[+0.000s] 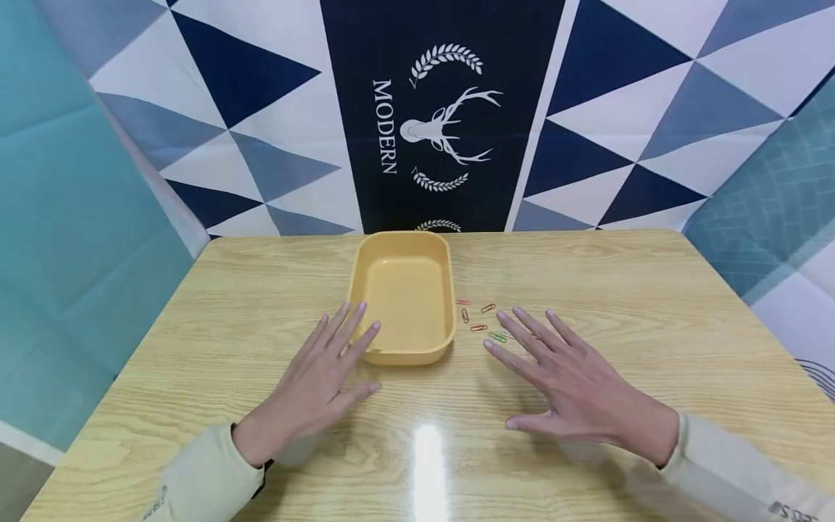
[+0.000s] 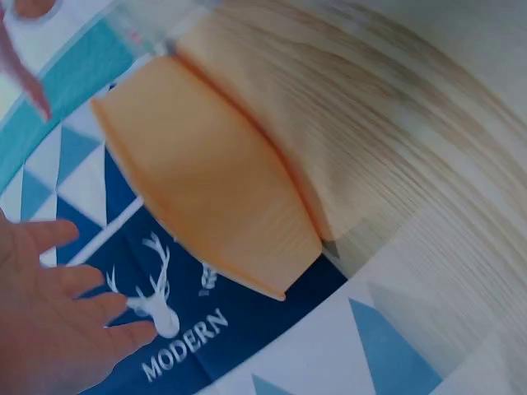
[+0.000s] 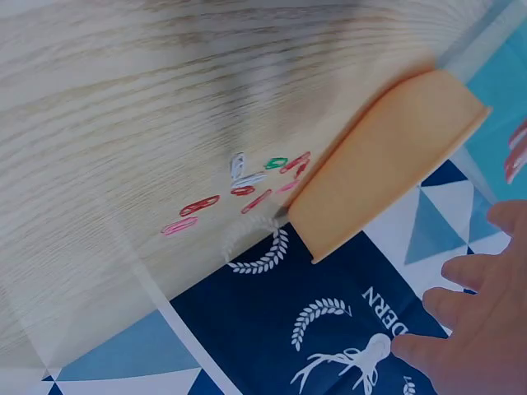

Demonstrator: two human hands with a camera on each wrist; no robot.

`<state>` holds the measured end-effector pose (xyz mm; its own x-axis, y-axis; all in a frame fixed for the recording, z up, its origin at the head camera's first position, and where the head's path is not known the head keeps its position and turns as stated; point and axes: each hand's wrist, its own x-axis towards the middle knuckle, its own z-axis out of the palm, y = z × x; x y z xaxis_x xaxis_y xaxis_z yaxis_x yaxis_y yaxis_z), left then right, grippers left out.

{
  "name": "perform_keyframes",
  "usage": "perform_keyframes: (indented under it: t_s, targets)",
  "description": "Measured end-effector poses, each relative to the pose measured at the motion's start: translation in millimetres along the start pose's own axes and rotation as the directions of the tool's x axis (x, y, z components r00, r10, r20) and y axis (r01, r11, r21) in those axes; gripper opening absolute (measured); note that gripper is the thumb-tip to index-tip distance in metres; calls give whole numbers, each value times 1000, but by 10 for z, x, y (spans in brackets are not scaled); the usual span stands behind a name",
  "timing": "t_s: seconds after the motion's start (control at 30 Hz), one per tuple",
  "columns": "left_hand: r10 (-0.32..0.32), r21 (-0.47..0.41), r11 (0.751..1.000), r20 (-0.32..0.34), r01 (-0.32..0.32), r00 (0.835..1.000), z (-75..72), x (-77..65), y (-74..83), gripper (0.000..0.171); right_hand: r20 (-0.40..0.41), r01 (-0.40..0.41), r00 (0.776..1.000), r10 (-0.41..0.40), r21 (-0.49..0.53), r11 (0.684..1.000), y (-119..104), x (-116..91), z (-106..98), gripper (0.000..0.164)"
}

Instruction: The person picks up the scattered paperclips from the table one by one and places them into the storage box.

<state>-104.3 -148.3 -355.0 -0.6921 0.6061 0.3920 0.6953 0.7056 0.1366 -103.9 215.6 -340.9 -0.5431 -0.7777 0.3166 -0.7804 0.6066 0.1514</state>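
My left hand (image 1: 312, 388) is held over the table with fingers straight and spread, gripping nothing. In the head view its fingertips overlap the near left side of a yellow rectangular tray (image 1: 407, 304); I cannot tell whether they touch it. My right hand (image 1: 577, 388), also spread and holding nothing, hovers to the right of the tray. Just beyond its fingertips lie several small paper clips, among them a red paper clip (image 1: 479, 328) and a green paper clip (image 1: 498, 337). The right wrist view shows silver paper clips (image 3: 238, 168) and a pink paper clip (image 3: 179, 226) too, partly hidden from the head camera.
The light wood table (image 1: 261, 290) bears the tray near its back edge. Behind it hangs a cloth (image 1: 450, 196) with triangles, a deer head and the word MODERN. A teal covering (image 1: 78, 217) is on the left.
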Motion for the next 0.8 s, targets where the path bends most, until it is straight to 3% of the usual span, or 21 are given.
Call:
perform_keyframes:
  t_s: [0.1, 0.17, 0.2, 0.27, 0.3, 0.37, 0.5, 0.53, 0.6, 0.67, 0.73, 0.8]
  targets:
    - [-73, -70, 995, -100, 66, 992, -33, 41, -29, 60, -8, -13, 1000, 13, 13, 1000, 2, -1, -26, 84]
    - [-157, -155, 978, -126, 137, 979, -59, 77, -59, 51, -13, -24, 1000, 24, 17, 1000, 7, 2, -37, 84]
    - [-210, -211, 960, -121, 181, 970, -71, 94, -78, 48, -13, -31, 999, 31, 20, 999, 8, 5, -42, 84]
    - [-328, -334, 898, -76, 286, 942, -92, 132, -127, 45, -11, -43, 999, 43, 22, 999, 9, 15, -45, 84]
    - [-392, -405, 847, -35, 346, 919, -100, 151, -156, 44, -8, -49, 999, 49, 23, 999, 9, 20, -44, 84]
    - [-499, -543, 704, 81, 458, 863, -101, 194, -230, 45, -8, -59, 998, 60, 27, 998, 7, 34, -40, 83]
    - [-588, -742, 341, 311, 578, 747, -47, 280, -393, 51, -22, -80, 996, 81, 48, 996, 11, 74, -16, 80]
    - [-593, -760, 273, 350, 590, 725, -25, 294, -430, 53, -27, -87, 996, 89, 56, 995, 16, 89, -9, 79]
    - [-595, -774, 198, 392, 601, 701, 25, 308, -489, 55, -26, -114, 993, 116, 75, 991, 33, 128, 1, 78]
    - [-598, -776, 168, 410, 608, 689, 70, 306, -526, 54, -7, -159, 987, 161, 105, 982, 63, 181, -2, 76]
    - [-592, -780, 153, 420, 607, 688, 108, 294, -553, 53, 26, -216, 976, 215, 150, 965, 107, 247, -24, 73]
    - [-576, -801, 100, 437, 591, 691, 134, 284, -568, 51, 73, -296, 955, 287, 213, 931, 164, 314, -63, 70]
